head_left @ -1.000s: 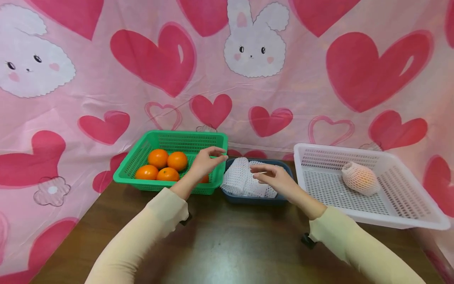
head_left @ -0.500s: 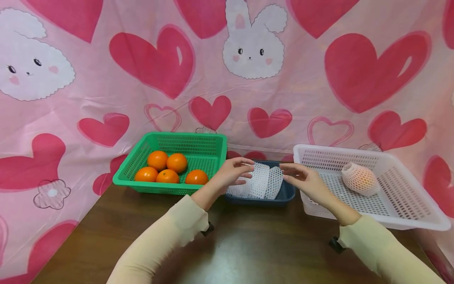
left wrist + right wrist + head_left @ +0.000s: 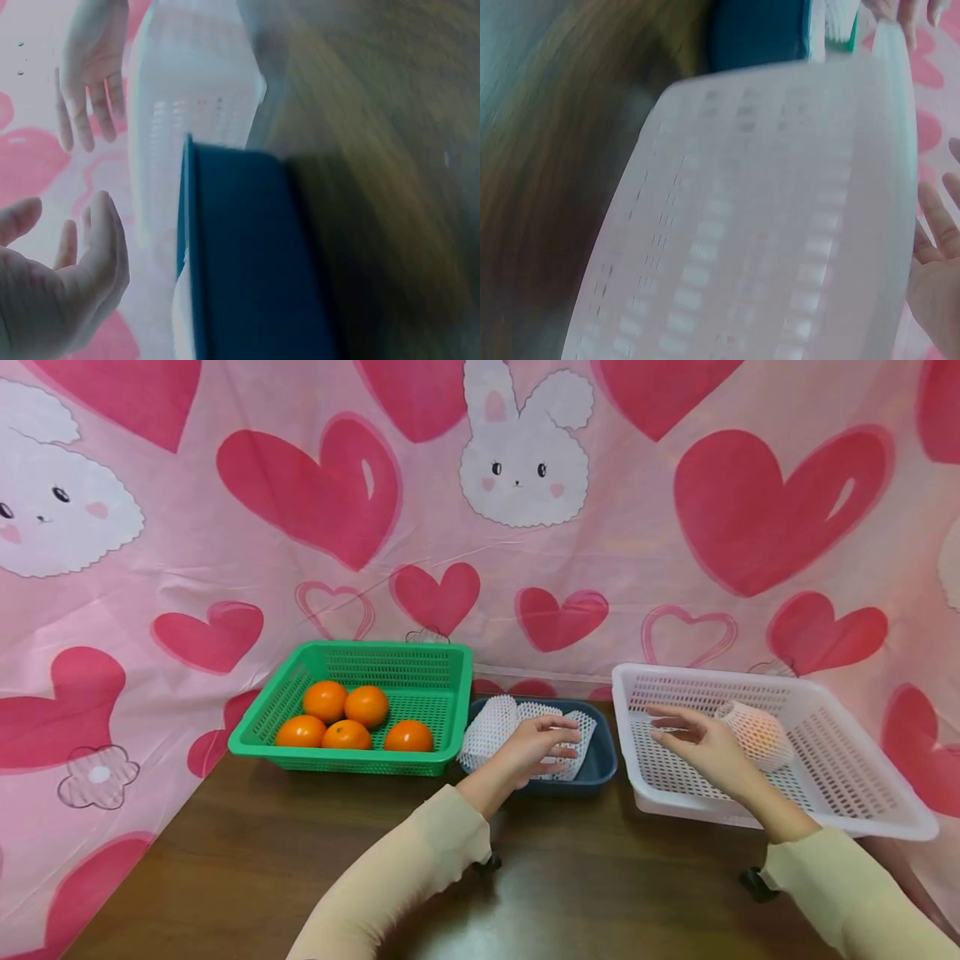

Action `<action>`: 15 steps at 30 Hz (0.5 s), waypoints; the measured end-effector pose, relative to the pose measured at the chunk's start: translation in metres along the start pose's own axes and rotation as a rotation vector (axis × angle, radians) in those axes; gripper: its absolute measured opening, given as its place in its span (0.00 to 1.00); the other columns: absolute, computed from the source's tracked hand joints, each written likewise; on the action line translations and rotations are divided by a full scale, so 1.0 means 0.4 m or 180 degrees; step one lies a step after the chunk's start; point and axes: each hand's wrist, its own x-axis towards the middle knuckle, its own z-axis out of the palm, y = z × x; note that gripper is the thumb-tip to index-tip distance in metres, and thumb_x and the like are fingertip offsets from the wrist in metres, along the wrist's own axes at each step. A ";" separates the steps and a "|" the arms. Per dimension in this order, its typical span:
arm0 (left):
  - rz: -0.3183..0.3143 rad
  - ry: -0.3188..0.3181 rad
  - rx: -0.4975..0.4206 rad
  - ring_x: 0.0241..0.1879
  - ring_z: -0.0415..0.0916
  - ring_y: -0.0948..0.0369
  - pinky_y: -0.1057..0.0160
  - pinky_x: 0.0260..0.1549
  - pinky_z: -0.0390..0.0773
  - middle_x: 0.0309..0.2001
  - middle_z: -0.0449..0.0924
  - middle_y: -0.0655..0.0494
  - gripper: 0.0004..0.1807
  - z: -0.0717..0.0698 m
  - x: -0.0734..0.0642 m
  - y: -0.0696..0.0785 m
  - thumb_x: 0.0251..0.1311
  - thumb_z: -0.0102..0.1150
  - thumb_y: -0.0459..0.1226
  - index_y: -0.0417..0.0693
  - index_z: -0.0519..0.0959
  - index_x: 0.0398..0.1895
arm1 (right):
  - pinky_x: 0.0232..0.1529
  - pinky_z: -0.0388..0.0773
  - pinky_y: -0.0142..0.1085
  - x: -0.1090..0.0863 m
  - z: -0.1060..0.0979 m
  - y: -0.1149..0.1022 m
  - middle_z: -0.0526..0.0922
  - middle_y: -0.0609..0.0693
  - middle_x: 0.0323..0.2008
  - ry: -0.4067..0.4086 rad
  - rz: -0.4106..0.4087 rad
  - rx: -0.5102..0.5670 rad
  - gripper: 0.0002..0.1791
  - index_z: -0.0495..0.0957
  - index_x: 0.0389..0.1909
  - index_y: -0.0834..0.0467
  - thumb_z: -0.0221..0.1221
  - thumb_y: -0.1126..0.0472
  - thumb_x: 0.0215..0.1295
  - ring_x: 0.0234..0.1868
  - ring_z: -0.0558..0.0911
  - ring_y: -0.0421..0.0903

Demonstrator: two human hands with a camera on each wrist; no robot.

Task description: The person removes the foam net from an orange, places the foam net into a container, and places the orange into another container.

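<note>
My left hand (image 3: pixel 536 750), fingers spread and relaxed, hovers over the dark blue bin (image 3: pixel 602 760) with nothing in it. Several white foam fruit nets (image 3: pixel 489 731) lie inside that bin, partly hidden by the hand. Over the left part of the white basket (image 3: pixel 862 756) is my right hand (image 3: pixel 705 750), also relaxed and holding nothing. Close beyond its fingers sits a round fruit in a foam net (image 3: pixel 757 735). Both wrist views show the hands above the rims, the left hand (image 3: pixel 67 292) beside the blue bin and the right hand (image 3: pixel 939 292) beside the basket wall.
A green basket (image 3: pixel 255 727) on the left holds several oranges (image 3: pixel 367 706). All three containers stand in a row at the back of the brown wooden table (image 3: pixel 585 877). Behind them hangs a pink cloth (image 3: pixel 435 527) with hearts and rabbits.
Both hands have moved to the right: the left from beside the green basket to over the blue bin, the right from the blue bin to over the white basket. The contents look unchanged.
</note>
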 end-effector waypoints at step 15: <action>-0.0132 0.0159 -0.0555 0.49 0.84 0.48 0.54 0.47 0.84 0.45 0.84 0.51 0.18 0.127 0.060 -0.051 0.69 0.63 0.33 0.43 0.80 0.60 | 0.44 0.67 0.11 -0.031 -0.119 0.141 0.80 0.45 0.51 0.0609 -0.0172 -0.0434 0.23 0.77 0.62 0.68 0.66 0.66 0.68 0.46 0.71 0.18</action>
